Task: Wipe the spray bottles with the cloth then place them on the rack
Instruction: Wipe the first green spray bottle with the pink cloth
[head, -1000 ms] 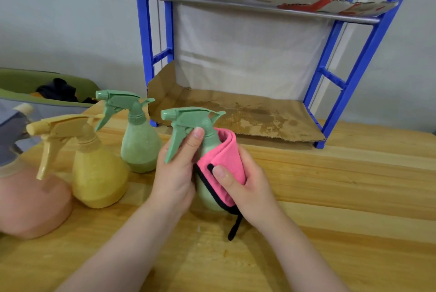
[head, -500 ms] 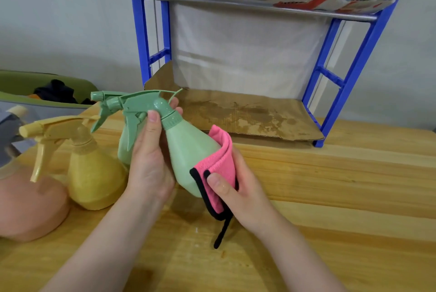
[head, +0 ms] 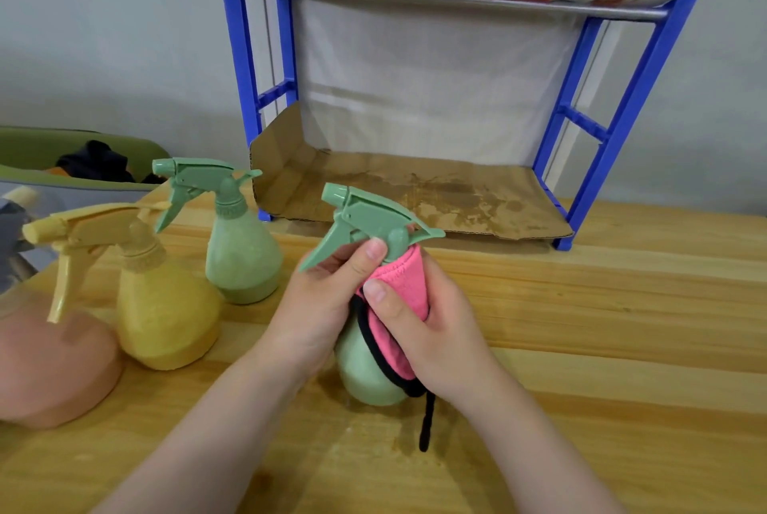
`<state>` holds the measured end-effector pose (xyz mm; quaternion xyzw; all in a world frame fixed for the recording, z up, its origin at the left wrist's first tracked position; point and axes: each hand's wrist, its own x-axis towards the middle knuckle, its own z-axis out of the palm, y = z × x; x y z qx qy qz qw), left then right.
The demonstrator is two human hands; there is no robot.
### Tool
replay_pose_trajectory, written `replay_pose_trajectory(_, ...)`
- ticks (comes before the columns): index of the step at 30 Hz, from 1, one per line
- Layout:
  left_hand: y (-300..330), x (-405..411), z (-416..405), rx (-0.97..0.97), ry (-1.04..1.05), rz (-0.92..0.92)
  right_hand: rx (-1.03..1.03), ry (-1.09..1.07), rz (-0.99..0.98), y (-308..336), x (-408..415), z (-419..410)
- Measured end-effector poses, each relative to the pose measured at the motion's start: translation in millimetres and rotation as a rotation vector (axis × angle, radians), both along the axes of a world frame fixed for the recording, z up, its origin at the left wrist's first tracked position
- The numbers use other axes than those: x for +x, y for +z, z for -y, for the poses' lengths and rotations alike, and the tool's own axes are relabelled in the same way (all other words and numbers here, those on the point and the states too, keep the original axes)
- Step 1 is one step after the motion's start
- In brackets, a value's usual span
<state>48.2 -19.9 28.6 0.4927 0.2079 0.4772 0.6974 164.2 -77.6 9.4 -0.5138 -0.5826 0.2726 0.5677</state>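
Pink fuzzy microfibre cloth [head: 400, 289], black-edged, wraps the smooth green plastic spray bottle [head: 369, 372] at frame centre on the wooden counter [head: 602, 347]; right hand [head: 431, 331] grips cloth, left hand [head: 319, 306] grips its neck.

head view, close, down over table [head: 622, 306]

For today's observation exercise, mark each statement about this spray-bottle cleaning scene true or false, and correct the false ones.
1. The right hand presses a pink cloth against a green spray bottle. True.
2. The left hand lies flat on the table. False: it grips the bottle's neck below the trigger.
3. A bottle stands on the blue rack's lower shelf. False: only stained cardboard lies there.
4. A yellow spray bottle stands left of the held one. True.
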Motion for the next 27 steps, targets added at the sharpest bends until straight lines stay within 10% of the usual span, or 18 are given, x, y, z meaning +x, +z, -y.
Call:
replay_pose_trajectory(11, -6, 12, 6, 0.335, -0.006, -0.194, 0.115, -0.573, 0.335, -10, 5, -6)
replay_pose_trajectory(27, -6, 9, -1, 0.084, 0.173, 0.077, 0.019, -0.321, 0.358, -28, -1, -11)
